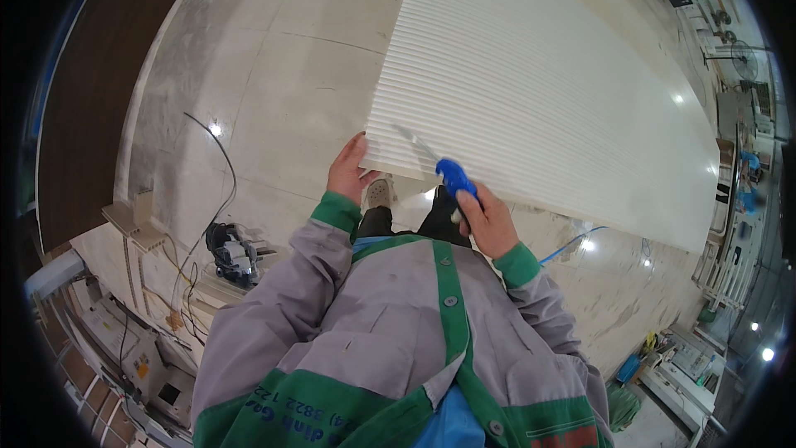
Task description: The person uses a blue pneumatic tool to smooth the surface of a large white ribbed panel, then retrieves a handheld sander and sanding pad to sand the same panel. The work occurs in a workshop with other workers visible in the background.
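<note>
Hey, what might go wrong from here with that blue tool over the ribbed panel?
The right hand holds a blue-handled tool with its blurry, blade-like end over the white ribbed panel; a slip might scratch the ridges. The left hand is at the panel's near left corner, close to that end, so it might get nicked.

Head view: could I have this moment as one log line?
left hand: at corner of ribbed white panel | right hand: gripping blue-handled tool, thin tip over panel | floor side: black power tool
</note>
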Available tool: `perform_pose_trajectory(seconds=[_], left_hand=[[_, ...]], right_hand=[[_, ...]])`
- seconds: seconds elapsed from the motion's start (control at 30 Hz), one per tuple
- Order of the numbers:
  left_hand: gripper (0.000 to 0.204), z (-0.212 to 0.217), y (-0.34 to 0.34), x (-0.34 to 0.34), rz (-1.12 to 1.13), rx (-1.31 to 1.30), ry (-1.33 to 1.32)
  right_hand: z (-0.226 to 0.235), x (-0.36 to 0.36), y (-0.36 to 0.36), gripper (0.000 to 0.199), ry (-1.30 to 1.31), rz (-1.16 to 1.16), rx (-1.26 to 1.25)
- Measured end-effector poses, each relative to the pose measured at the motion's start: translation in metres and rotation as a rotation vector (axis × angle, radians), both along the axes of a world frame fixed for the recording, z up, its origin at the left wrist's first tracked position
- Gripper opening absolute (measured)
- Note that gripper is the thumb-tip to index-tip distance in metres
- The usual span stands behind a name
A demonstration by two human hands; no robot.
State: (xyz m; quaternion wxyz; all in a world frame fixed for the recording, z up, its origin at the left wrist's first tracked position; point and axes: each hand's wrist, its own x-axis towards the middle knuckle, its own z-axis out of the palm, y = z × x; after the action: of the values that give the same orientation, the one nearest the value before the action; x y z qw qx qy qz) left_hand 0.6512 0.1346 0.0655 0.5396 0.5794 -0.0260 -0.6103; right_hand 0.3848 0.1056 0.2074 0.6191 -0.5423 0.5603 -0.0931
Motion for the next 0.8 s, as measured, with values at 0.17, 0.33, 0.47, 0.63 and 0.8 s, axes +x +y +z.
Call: perform_pose_trajectory(seconds=[0.17,0.33,0.47,0.63,0.8], left_hand=[[0.050,0.014,-0.016,0.000,-0.354,-0.232,-0.963],[0.054,0.034,-0.040,-0.007,-0.549,-0.021,-1.043],[0.055,0.048,-0.072,-0.009,-0.596,0.135,-1.149],[0.056,0.045,-0.103,-0.007,-0.696,0.262,-1.122],[0.059,0.035,-0.070,-0.011,-0.490,0.015,-1.041]], right_hand=[[0.008,0.023,-0.021,0.041,0.015,-0.077,-0.124],[0.022,0.016,-0.020,0.043,0.022,-0.087,-0.127],[0.028,0.005,-0.012,0.042,0.032,-0.109,-0.157],[0.033,-0.007,0.006,0.042,0.008,-0.124,-0.118],[0.034,-0.012,0.018,0.041,-0.005,-0.023,0.049]])
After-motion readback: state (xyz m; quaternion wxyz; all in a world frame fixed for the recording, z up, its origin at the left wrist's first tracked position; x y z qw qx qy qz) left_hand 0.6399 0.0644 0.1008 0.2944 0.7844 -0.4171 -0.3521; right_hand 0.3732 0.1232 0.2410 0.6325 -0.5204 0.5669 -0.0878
